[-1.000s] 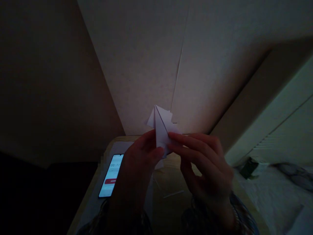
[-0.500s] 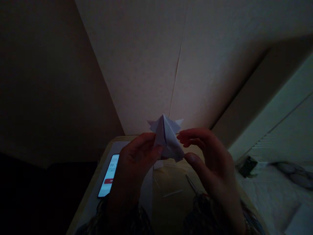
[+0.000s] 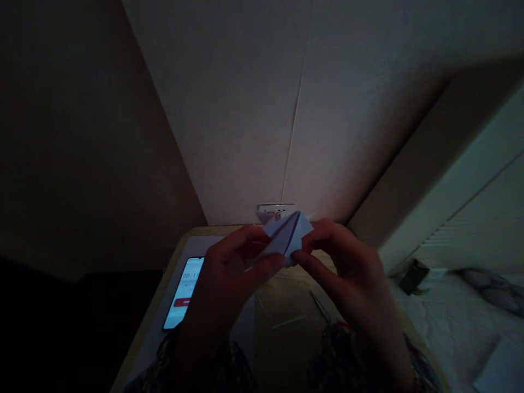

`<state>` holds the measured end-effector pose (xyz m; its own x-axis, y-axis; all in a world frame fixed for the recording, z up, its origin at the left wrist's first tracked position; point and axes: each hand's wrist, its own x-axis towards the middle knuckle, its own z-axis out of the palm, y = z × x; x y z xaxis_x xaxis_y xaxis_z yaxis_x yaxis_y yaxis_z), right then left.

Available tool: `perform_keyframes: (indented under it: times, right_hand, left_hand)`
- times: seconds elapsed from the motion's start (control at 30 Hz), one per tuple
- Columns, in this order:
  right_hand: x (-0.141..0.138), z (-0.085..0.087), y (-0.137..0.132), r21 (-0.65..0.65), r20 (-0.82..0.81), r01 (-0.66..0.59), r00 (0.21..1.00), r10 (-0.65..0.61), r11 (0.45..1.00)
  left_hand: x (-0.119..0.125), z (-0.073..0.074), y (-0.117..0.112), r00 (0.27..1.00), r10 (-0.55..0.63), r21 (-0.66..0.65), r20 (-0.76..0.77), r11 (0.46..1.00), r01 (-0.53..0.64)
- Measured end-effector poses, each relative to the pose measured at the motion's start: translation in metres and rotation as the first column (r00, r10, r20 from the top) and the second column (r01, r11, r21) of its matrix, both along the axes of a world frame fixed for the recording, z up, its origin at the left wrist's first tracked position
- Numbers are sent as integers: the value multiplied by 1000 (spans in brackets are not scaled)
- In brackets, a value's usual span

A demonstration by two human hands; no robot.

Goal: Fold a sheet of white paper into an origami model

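In dim light I hold a folded white paper piece (image 3: 289, 234) up above a small wooden table (image 3: 282, 305). My left hand (image 3: 229, 273) pinches its lower left side between thumb and fingers. My right hand (image 3: 347, 267) grips its right side with curled fingers and thumb. The paper shows sharp creases and a pointed flap tilted to the right. Both sleeves are patterned and dark.
A lit phone (image 3: 185, 292) with a timer and a red bar lies on the table's left side on a pale sheet. Thin paper slivers (image 3: 289, 323) lie on the tabletop. A wall socket (image 3: 275, 208) sits behind. A bed with bedding (image 3: 462, 316) is to the right.
The paper piece has come down and turned flatter, from upright with points spread to tilted right. My right hand closed in on it after briefly loosening.
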<state>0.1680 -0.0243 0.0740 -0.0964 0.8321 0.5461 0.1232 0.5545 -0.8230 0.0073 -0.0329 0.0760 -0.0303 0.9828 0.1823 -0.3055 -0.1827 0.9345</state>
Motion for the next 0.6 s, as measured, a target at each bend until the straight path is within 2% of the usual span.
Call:
perform_keyframes:
  times: [0.13,0.3,0.6]
  right_hand:
    - [1,-1,-1,18,24,1,1000,-2,1000]
    - [3,1,-2,14,23,6,1000,-6,1000]
    - [3,0,-2,-22,9,-4,1000,4,1000]
  left_hand:
    - [0,1,0,993,93,-13,-79,995,-95]
    - [0,4,-1,995,75,15,-69,997,-74]
    - [-2,6,-1,972,174,9,-157,985,-175]
